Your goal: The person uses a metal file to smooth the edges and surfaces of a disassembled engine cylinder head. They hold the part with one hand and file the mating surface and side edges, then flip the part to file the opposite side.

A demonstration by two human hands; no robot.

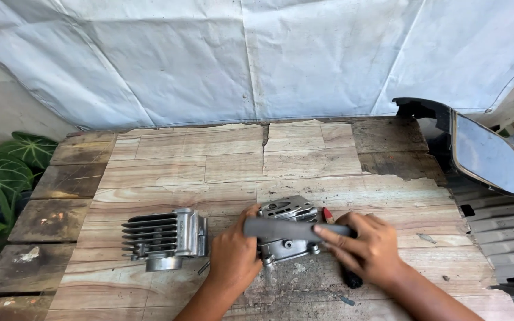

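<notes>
Right hand [369,246], nearest the viewer, fingers closed over one end of a grey bar [295,229], apparently pressing it flat. Left hand [233,255] curled round the bar's other end, thumb touching the cylinder head [287,232] beneath, probably to steady it. Red-tipped tool [328,215] just behind. Finned cylinder [163,238] lies left, apart, on the worktop [209,166]. Beyond: mirror [489,157], grey tarp [239,53].

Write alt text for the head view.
Two hands, left hand and right hand, hold a grey handle across a metal engine part on a worn wooden table. A finned metal cylinder lies left; a mirror stands right.
</notes>
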